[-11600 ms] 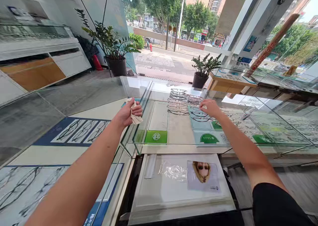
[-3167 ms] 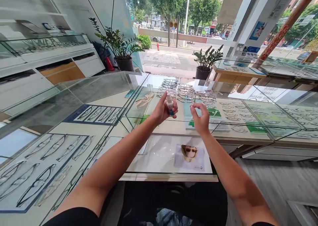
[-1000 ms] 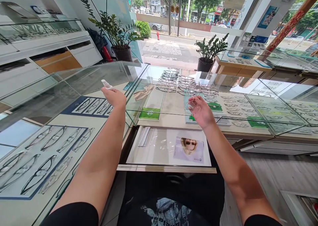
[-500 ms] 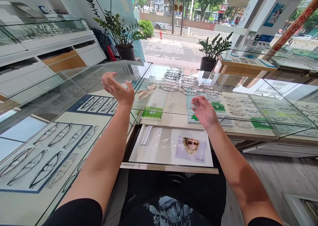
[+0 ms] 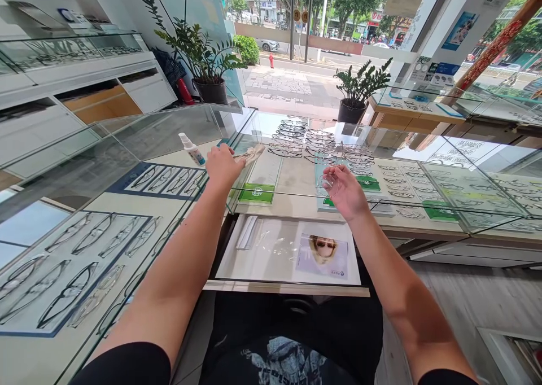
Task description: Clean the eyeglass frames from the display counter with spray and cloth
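My left hand (image 5: 224,166) reaches over the glass counter, its fingers closed on the near end of a crumpled beige cloth (image 5: 254,153). Just left of that hand stands a white spray bottle (image 5: 192,149) with a blue-green label. My right hand (image 5: 348,190) pinches a clear round lens (image 5: 328,185) by its edge, above the counter. A green-and-white box (image 5: 256,192) lies under the glass between my hands.
An open drawer (image 5: 275,255) in front of me holds papers and a leaflet with a portrait (image 5: 322,255). Glasses frames fill the display trays (image 5: 84,244) at the left and right. Potted plants (image 5: 353,91) stand behind the counter.
My left hand has moved right and down onto the cloth, and the spray bottle now shows beside it. My right hand still holds the lens in nearly the same place.
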A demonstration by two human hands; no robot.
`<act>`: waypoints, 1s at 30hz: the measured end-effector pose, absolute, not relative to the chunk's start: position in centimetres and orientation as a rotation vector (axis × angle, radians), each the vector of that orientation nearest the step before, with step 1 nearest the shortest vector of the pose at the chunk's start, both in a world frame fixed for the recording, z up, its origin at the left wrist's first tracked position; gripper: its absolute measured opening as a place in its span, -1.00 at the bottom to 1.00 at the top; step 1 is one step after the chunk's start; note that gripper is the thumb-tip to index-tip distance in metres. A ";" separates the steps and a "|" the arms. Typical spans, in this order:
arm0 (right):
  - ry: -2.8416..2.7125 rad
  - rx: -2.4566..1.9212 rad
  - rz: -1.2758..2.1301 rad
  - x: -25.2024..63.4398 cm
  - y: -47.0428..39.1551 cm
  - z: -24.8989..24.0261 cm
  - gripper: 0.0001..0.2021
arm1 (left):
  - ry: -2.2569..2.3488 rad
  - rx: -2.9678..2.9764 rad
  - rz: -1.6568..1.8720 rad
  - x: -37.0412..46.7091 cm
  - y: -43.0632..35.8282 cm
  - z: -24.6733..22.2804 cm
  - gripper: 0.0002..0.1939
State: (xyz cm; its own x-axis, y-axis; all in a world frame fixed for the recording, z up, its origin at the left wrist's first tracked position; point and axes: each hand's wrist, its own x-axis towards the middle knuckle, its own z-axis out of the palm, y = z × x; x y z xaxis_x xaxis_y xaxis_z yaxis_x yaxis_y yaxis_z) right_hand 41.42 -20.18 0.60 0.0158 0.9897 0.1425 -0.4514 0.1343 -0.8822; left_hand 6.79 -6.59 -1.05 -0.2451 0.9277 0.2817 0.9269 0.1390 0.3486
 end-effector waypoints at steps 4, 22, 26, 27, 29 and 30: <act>-0.921 -0.746 1.300 41.5 -20.2 0.6 -0.66 | 2.408 1.820 0.529 6.6 -6.2 -0.9 -0.45; -0.796 -0.636 1.391 41.1 -20.6 1.1 -0.71 | 2.041 1.813 1.257 8.5 -7.8 1.7 -0.78; -0.784 -0.632 1.392 41.2 -20.4 1.0 -0.69 | 1.705 1.698 1.634 9.5 -7.9 2.8 -0.82; -0.788 -0.636 1.386 41.2 -20.4 1.0 -0.70 | 1.615 1.638 1.666 10.0 -8.0 3.1 -0.80; -0.797 -0.646 1.374 41.3 -20.3 1.0 -0.73 | 1.454 1.510 1.663 11.3 -8.7 3.6 -0.76; -0.799 -0.649 1.370 41.3 -20.3 1.0 -0.74 | 1.383 1.462 1.643 12.2 -9.2 3.7 -0.74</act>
State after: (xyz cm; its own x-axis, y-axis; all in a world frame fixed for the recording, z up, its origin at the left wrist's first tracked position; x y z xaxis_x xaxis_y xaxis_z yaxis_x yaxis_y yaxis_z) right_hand 41.29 -20.31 0.98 0.0216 0.9930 0.1160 -0.5894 0.1064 -0.8008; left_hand 12.18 -9.19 3.75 -0.2678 0.8830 0.3854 0.2288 -0.3303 0.9157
